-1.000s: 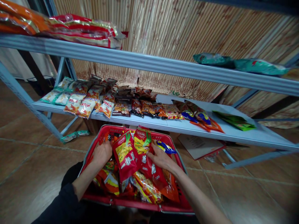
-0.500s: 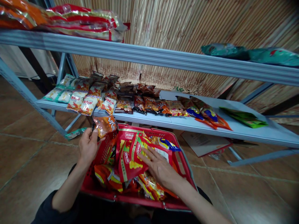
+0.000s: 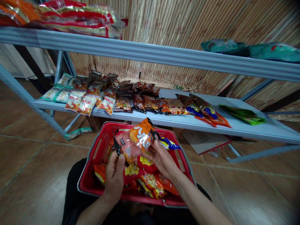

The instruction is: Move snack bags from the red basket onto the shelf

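Note:
Over a red shopping basket (image 3: 98, 149) I hold an orange and pink snack bag (image 3: 136, 139) with both hands. My left hand (image 3: 114, 176) pinches its lower left edge. My right hand (image 3: 162, 161) grips its right side with fingers curled. The basket sits in front of my knees and holds several red, orange and yellow snack bags (image 3: 150, 182). A blue and yellow packet (image 3: 169, 144) lies at its far right corner.
A grey-blue metal rack stands ahead; its lower shelf (image 3: 234, 128) carries rows of snack packets (image 3: 84, 101) on the left and green bags (image 3: 243, 114) on the right. The upper shelf (image 3: 150, 56) holds big bags. A packet (image 3: 76, 132) and a cardboard sheet (image 3: 203, 140) lie on the tiled floor.
My left hand drew the orange bag out of the basket's left side and brought it to the middle. My right hand left the red bags and took hold of it.

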`<state>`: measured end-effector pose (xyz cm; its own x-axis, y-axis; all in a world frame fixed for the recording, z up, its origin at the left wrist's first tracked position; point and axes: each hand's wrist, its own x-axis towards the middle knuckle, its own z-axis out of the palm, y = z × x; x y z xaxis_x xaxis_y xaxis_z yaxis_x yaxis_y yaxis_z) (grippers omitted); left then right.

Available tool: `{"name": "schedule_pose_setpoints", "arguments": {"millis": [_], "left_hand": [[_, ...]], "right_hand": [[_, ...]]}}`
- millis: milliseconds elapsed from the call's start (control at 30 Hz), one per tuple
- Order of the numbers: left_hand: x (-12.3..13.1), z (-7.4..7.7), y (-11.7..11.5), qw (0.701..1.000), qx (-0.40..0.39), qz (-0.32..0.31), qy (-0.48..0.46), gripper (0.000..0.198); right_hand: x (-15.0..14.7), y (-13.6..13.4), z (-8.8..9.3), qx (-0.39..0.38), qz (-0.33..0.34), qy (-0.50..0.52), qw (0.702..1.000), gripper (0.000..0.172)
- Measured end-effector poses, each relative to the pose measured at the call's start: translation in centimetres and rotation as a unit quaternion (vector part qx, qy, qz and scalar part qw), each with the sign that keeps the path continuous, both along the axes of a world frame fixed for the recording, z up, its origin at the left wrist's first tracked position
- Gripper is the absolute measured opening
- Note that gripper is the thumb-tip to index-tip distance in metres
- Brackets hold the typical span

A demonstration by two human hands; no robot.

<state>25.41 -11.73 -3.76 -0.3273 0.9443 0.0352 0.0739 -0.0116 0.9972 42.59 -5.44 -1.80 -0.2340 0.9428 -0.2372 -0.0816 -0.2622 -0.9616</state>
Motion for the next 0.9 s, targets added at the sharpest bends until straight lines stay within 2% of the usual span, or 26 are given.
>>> {"name": "schedule_pose_setpoints", "arguments": {"millis": [67, 133, 200, 267, 300, 433, 600, 733, 833, 900], "left_hand": [[1.2, -0.7, -1.0, 0.998, -0.01, -0.053, -0.013, 0.03], [1.5, -0.9, -1.4, 0.994, -0.025, -0.108, -0.014, 0.031], [1.1, -0.4, -1.2, 0.984, -0.035, -0.174, -0.002, 0.032], [0.1, 0.4, -0.4, 0.978, -0.031, -0.207, 0.002, 0.031], [-0.5, 0.9, 0.2, 0.979, -0.029, -0.201, -0.002, 0.031], [-2.3, 2.3, 3.9, 0.99, -0.046, -0.1, -0.088, 0.034], [-1.5, 2.5, 8.0, 0.982, -0.058, -0.132, -0.119, 0.039], [0.4, 2.9, 8.9, 0.963, -0.075, -0.166, -0.197, 0.034], [1.2, 3.2, 8.7, 0.962, -0.08, -0.134, -0.223, 0.031], [1.4, 3.2, 8.5, 0.964, -0.081, -0.115, -0.224, 0.029]], "right_hand": [[-0.6, 0.7, -0.3, -0.07, -0.076, 0.083, 0.991, 0.053], [-0.8, 1.2, -0.7, -0.106, -0.105, 0.126, 0.981, 0.048], [-0.7, 1.7, -0.9, -0.118, -0.121, 0.142, 0.975, 0.044], [-0.4, 2.0, -1.0, -0.122, -0.136, 0.142, 0.973, 0.04], [-0.3, 2.2, -0.9, -0.125, -0.139, 0.143, 0.972, 0.039], [0.1, 2.6, -0.4, -0.144, -0.128, 0.153, 0.969, 0.03], [-0.6, 2.5, 0.4, -0.114, -0.119, 0.133, 0.977, 0.03], [-1.4, 2.5, 0.8, -0.09, -0.091, 0.103, 0.986, 0.028], [-1.6, 2.9, 1.0, -0.071, -0.096, 0.1, 0.988, 0.024], [-1.5, 3.1, 1.1, -0.051, -0.072, 0.099, 0.991, 0.023]]}}
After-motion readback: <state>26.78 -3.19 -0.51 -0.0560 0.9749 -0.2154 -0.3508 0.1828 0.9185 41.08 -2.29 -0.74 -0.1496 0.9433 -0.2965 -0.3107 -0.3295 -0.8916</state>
